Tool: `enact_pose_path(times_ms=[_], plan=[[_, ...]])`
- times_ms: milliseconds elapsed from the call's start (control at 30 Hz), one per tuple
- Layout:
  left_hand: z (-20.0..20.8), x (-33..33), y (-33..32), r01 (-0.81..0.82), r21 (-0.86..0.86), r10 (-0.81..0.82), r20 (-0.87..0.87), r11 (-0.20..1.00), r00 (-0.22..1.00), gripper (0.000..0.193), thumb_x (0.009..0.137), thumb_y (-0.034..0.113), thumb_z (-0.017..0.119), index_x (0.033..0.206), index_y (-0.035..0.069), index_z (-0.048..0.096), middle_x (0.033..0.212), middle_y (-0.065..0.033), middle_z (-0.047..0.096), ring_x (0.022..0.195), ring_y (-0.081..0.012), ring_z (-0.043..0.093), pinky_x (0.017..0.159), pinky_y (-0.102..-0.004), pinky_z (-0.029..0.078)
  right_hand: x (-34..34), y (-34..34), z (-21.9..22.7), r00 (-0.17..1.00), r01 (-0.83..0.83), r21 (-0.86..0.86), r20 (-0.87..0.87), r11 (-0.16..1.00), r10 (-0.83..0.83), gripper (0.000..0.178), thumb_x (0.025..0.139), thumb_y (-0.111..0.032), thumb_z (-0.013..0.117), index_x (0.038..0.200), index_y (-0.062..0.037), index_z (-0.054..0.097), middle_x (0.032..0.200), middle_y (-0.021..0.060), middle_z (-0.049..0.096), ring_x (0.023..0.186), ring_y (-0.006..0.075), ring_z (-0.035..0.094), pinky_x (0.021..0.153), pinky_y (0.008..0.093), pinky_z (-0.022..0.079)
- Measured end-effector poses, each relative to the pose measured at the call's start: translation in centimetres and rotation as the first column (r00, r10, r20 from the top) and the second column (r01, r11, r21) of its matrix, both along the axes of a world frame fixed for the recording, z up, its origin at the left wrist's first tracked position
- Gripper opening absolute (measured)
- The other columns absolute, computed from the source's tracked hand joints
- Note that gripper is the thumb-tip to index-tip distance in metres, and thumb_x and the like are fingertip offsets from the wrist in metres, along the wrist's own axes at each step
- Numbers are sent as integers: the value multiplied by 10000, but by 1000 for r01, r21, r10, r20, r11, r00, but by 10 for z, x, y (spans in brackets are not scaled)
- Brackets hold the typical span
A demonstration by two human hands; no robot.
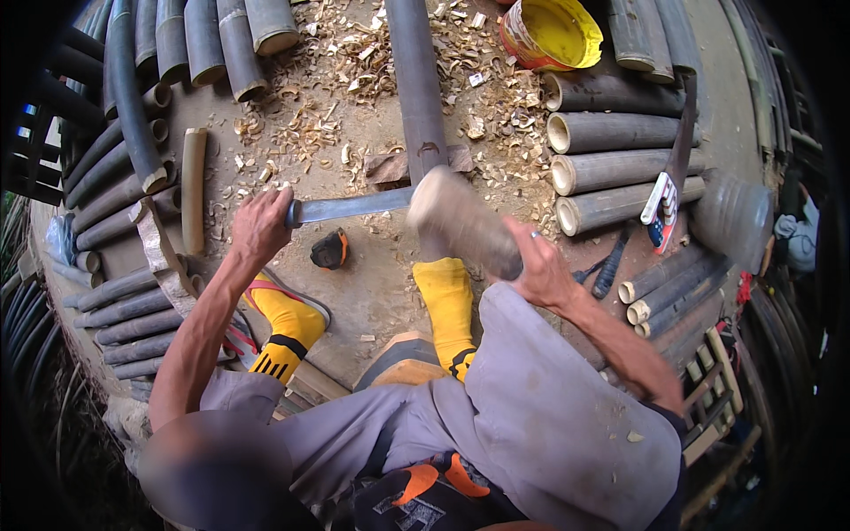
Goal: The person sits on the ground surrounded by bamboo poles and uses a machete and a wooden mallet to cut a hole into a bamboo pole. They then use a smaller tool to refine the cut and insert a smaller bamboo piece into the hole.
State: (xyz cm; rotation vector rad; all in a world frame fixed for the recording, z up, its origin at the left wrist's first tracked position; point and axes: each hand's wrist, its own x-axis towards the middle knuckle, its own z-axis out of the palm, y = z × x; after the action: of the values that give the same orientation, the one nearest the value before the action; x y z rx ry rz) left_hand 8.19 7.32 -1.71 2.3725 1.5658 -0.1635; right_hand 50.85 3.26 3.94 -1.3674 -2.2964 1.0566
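Note:
My left hand grips the handle of a long flat blade that lies crosswise against a dark bamboo pole running away from me. In my right hand is a thick wooden mallet, its pale round end just over the blade's tip beside the pole. The pole's near end sits between my feet in yellow socks. Pale wood chips cover the ground around the pole.
Stacks of cut bamboo sections lie at the left and right. A yellow bucket stands at the top. A saw with a red, white and blue handle rests on the right stack. A small black and orange object lies near my left foot.

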Motion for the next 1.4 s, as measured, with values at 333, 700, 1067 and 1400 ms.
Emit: enact_pose_path(times_ms=[333,700,1067,1400], plan=[[-5,1,13,41,-28,-42,-17,999,999,185,742,64,599,916,71,535,779,-104,584,768,-295,610,674,-420,470,-16,74,12,773,-588,91,358,804,524,810,651,-321,777,1346,-123,411,867,119,587,766,266,611,603,361,518],[-11,0,15,43,1,-43,-11,999,999,207,722,63,605,906,92,514,780,-95,582,787,-279,614,681,-414,455,-29,73,7,693,-595,-101,438,797,573,746,733,-279,741,1320,-76,327,876,158,593,762,318,626,612,376,548],[-13,-2,20,49,13,-48,-39,999,998,243,700,75,610,926,93,522,786,-99,587,799,-279,610,681,-415,454,-47,77,28,665,-504,-334,438,797,605,743,636,-261,795,1234,-16,428,925,204,590,792,292,622,634,396,530],[-14,2,28,59,7,-59,-48,998,997,260,676,58,621,906,103,508,782,-98,598,796,-274,615,675,-408,456,-23,100,-3,708,-580,-50,464,813,533,559,669,-293,768,1102,-49,512,814,185,601,695,377,609,645,465,514]])
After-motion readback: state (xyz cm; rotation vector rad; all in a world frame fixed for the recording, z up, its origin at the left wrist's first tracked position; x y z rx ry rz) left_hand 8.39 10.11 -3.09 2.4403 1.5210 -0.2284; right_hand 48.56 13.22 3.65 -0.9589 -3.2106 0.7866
